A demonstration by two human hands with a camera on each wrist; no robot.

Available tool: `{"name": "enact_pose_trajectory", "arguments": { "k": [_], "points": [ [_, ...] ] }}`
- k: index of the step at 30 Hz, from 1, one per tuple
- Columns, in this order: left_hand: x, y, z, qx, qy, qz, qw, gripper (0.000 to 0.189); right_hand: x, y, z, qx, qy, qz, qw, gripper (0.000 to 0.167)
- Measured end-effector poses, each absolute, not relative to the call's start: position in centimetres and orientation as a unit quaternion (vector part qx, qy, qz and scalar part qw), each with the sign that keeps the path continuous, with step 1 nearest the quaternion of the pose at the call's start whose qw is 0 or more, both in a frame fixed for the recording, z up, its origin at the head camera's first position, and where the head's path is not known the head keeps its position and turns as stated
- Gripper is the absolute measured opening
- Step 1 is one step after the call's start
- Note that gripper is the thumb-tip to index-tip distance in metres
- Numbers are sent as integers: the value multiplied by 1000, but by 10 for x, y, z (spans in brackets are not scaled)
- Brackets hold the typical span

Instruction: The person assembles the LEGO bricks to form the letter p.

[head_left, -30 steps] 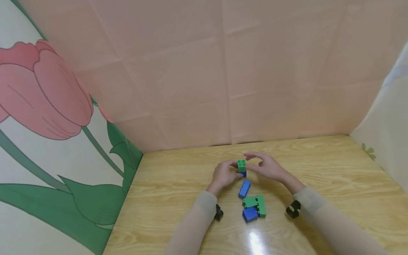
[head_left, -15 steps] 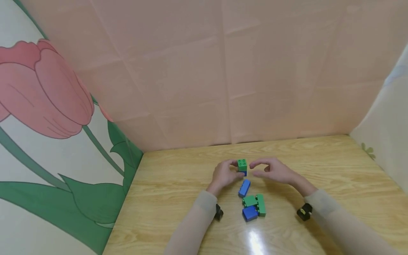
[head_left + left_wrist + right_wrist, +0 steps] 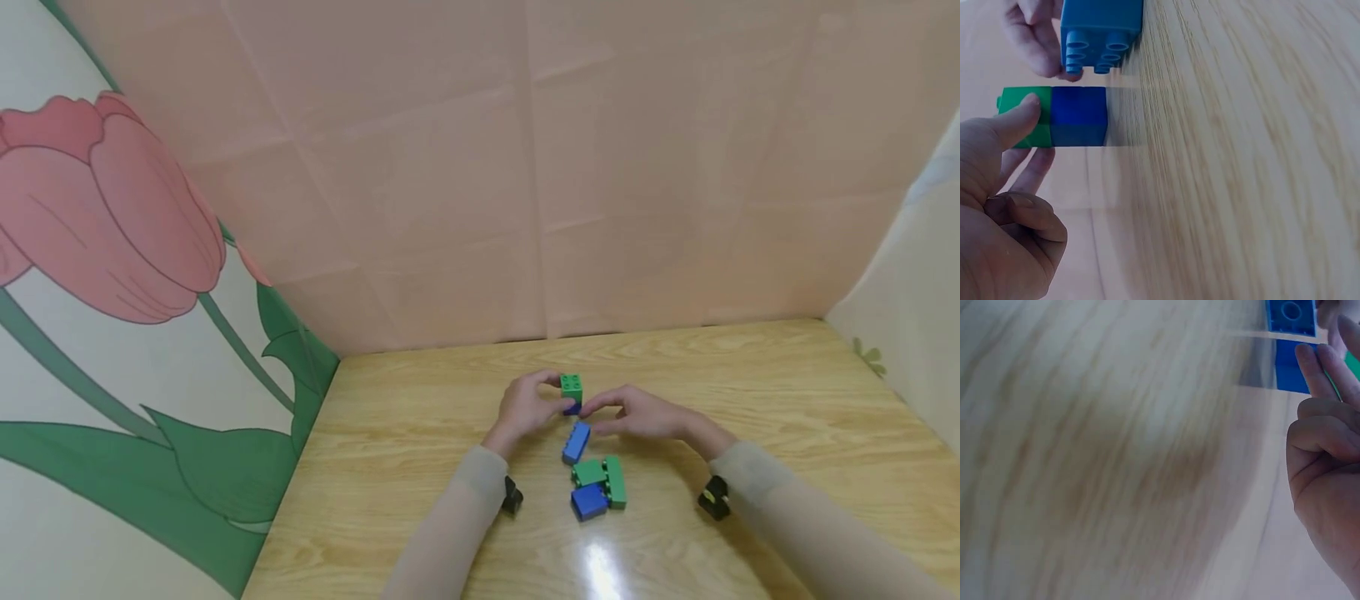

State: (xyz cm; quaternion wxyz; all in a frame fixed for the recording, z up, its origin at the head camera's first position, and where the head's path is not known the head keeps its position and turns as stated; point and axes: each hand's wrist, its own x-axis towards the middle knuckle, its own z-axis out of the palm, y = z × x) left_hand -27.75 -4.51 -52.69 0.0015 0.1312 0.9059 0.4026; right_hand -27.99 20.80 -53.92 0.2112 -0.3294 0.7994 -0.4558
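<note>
A green toy brick (image 3: 571, 388) sits on top of a dark blue brick (image 3: 1079, 116), forming a small upright stack on the table. My left hand (image 3: 525, 410) pinches the green brick, its thumb against one face in the left wrist view. Just in front of the stack a lighter blue brick (image 3: 576, 442) lies on its side, studs facing left. My right hand (image 3: 647, 414) is at the far end of that brick, thumb and forefinger apart, and holds nothing. Whether its fingertips touch either blue brick, I cannot tell.
Nearer to me, a green brick (image 3: 588, 472), a longer green brick (image 3: 615, 482) and a dark blue brick (image 3: 589, 502) lie close together. The wooden table (image 3: 405, 417) meets a pink cloth backdrop (image 3: 450, 208) behind. A tulip-printed panel (image 3: 187, 375) stands at left.
My right hand drew back rightward from the stack, then came down and inward to the lighter blue brick. The left hand stays at the stack.
</note>
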Motion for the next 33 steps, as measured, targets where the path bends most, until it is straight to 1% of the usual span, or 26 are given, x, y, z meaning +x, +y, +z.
{"name": "enact_pose_trajectory", "arguments": {
  "k": [4, 10, 21, 27, 33],
  "points": [
    [-278, -44, -526, 131, 909, 396, -1, 39, -282, 204, -544, -329, 793, -459, 229, 38],
    [-277, -44, -524, 132, 908, 398, -3, 38, -285, 200, -553, -330, 799, -443, 238, 40],
    [-277, -45, -524, 125, 906, 404, 3, 40, -286, 198, -552, -349, 784, -448, 250, 45],
    [-277, -45, -525, 120, 906, 407, 7, 40, -287, 199, -554, -348, 780, -449, 262, 41],
    [-278, -45, -526, 121, 904, 410, 6, 41, -287, 200, -553, -344, 784, -445, 262, 31]
  ]
}}
